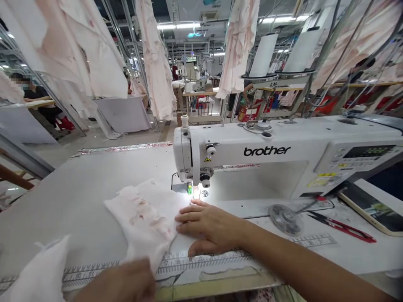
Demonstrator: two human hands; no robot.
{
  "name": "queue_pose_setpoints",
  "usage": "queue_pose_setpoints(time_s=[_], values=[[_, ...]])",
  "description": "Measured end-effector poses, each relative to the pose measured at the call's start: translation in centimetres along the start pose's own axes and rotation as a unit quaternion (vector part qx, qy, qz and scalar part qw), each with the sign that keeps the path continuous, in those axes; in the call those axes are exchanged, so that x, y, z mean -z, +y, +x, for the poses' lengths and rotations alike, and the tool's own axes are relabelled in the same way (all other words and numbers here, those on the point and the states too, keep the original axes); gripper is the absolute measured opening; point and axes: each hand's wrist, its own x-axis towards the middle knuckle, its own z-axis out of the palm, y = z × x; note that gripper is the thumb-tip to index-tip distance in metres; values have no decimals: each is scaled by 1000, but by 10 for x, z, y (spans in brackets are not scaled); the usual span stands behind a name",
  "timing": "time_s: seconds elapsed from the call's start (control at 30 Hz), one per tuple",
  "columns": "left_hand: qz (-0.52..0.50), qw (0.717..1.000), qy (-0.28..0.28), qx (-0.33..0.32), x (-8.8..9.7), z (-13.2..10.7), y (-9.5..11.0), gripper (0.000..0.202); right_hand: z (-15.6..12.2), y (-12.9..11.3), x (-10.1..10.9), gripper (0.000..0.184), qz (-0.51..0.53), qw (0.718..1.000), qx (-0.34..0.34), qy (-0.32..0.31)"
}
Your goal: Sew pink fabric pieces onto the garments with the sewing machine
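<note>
A pale pink-and-white piece of fabric (145, 218) lies crumpled on the table of a white sewing machine (239, 151), left of the needle area. My right hand (210, 228) rests flat just in front of the presser foot (189, 188), fingers stretched out and apart, fingertips at the fabric's right edge. At the fabric's lower end is my left hand (121, 281), smeared by motion; its fingers are partly hidden, so I cannot tell whether they grip the cloth. Another pale fabric piece (40, 272) is at the lower left.
A measuring tape strip (217, 260) runs along the table's front edge. To the right are red-handled thread snips (343, 226), a clear round disc (286, 219) and a phone (374, 205). Thread cones (264, 54) stand behind the machine. Pale garments (154, 58) hang overhead; a person sits far left.
</note>
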Motion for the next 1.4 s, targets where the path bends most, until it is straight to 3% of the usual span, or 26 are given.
queue_pose_setpoints(time_s=[0.1,0.2,0.33,0.43,0.5,0.63,0.73,0.83,1.03,1.4], values=[[45,998,2,-50,1,44,-14,40,-3,2,2,36,4,1000,7,9],[110,991,19,-75,-18,70,-20,55,-5,3,5,36,0,1000,0,25],[160,983,93,-2,-60,61,3,66,-8,8,10,43,-33,998,-31,54],[191,969,156,-11,-73,49,23,72,-9,12,11,39,-36,998,-40,40],[189,969,151,-42,-65,50,29,65,-10,13,11,37,-32,998,-38,34],[129,987,76,-57,-32,73,22,40,-11,13,12,33,-37,998,-33,35],[78,993,21,-82,-20,94,10,51,-11,14,12,31,-58,997,-29,36],[44,995,0,-92,-24,107,1,58,-10,17,11,30,-83,994,-48,51],[34,995,8,-89,-33,122,-7,55,-9,25,8,28,-117,983,-111,84],[21,998,26,-60,-29,128,1,48,-11,29,13,27,-60,989,-109,81]])
